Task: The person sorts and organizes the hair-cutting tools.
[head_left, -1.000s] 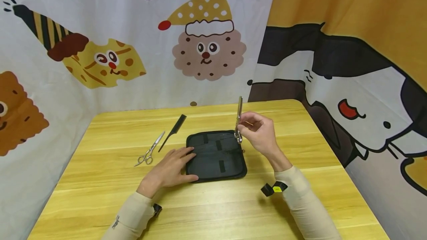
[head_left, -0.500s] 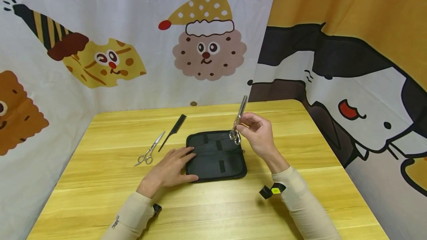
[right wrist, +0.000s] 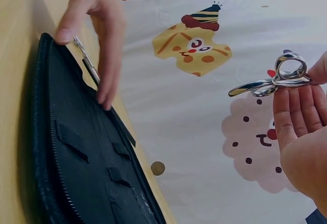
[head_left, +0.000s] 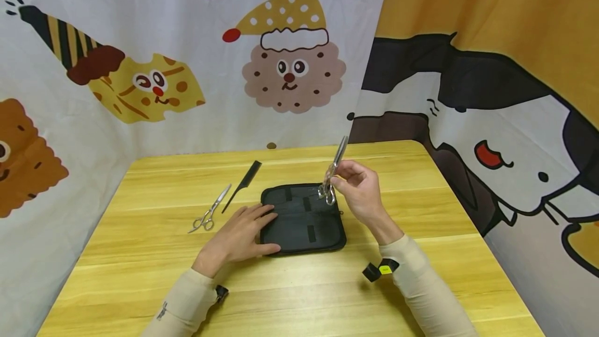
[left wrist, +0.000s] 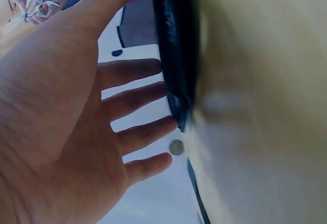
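My right hand pinches a pair of silver scissors between thumb and fingers. They are held over the far right corner of a black zip case, blades up and finger rings down. The case lies spread flat, with several elastic loops inside. In the right wrist view the scissors show their rings and a curved finger rest; the blades are hidden by the hand. My left hand rests on the case's left edge with straight, spread fingers. In the left wrist view its fingertips lie along the dark rim.
To the left of the case, a second pair of silver scissors lies on the wooden table. A black tail comb lies beside it, farther back. Behind the table hangs a curtain printed with cartoon figures.
My right hand has moved slightly left and down over the case. The scissors in it have turned, so their rings now face the camera more. The left hand stays nearly still.
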